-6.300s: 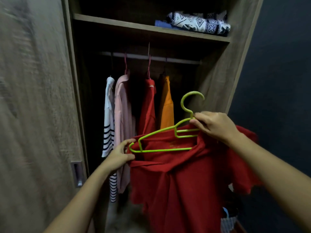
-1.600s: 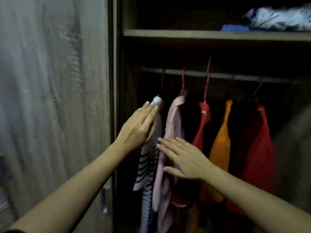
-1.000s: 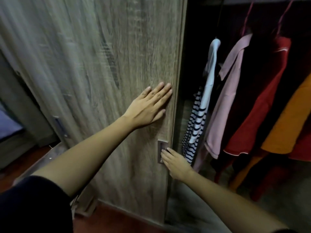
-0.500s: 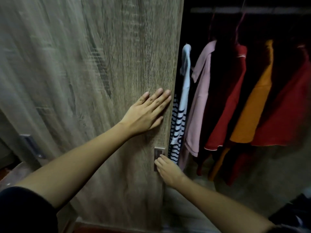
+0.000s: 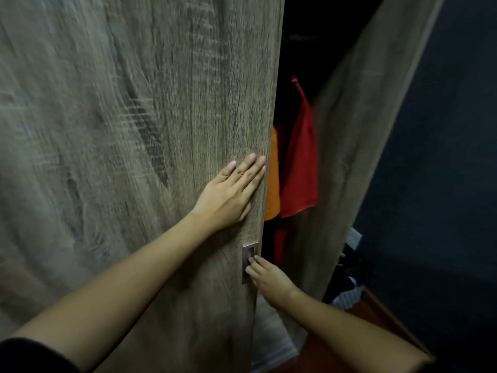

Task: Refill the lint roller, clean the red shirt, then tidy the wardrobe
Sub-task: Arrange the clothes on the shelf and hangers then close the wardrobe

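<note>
Dim rm: dark blue wall [image 5: 443, 184] at rt, reddish-brown floor [image 5: 382, 316] below.

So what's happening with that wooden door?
A person looks to be sliding the grey-brown wooden wardrobe door closed. The left hand presses flat on it, and the right hand hooks into the small metal recessed handle. A narrow gap is open, showing a red shirt and an orange garment hanging.

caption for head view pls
Left hand flat on the wardrobe door, right hand at its recessed handle, red shirt inside.
</note>
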